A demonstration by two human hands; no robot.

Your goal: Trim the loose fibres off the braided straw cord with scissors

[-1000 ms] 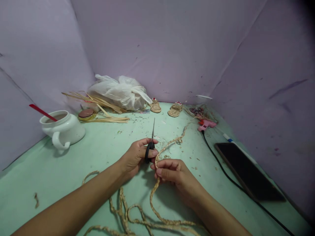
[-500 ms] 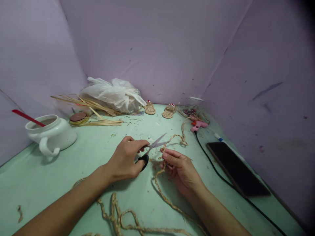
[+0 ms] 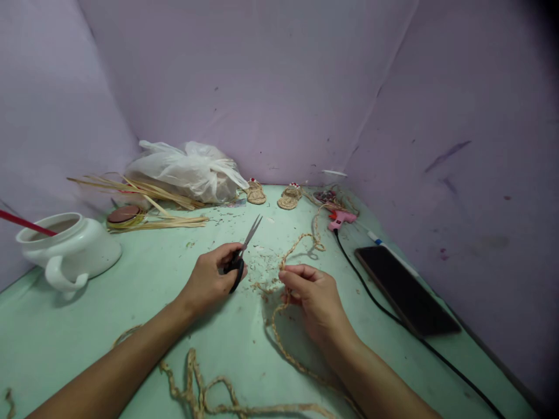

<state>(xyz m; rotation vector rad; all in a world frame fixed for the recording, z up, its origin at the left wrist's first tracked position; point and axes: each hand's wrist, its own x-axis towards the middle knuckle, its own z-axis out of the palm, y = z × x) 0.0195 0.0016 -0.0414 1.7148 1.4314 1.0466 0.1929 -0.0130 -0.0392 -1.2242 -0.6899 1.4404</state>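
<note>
My left hand (image 3: 212,274) grips black-handled scissors (image 3: 250,237), their blades nearly together and pointing up and away from me. Between the thumb and fingers of my right hand (image 3: 312,289) is pinched a braided straw cord (image 3: 279,336). One stretch of the cord runs away from the fingers to a loop near the pink glue gun; the other drops toward me. The scissors stand apart from the cord, to its left. Small straw clippings (image 3: 263,286) lie on the green tabletop between my hands. More braided cord (image 3: 196,384) lies coiled near me, partly behind my left forearm.
At the left stands a white pot (image 3: 72,250) with a red stick in it. Behind are straw strips (image 3: 174,221), a round tin (image 3: 124,216), a white plastic bag (image 3: 187,171) and two small woven sandals (image 3: 289,198). On the right lie a pink glue gun (image 3: 340,219), its black cable and a phone (image 3: 404,288).
The scissors have moved left, away from the cord, and their blades have come together and turned more upright. My right hand keeps its pinch on the cord. The view has shifted slightly right.
</note>
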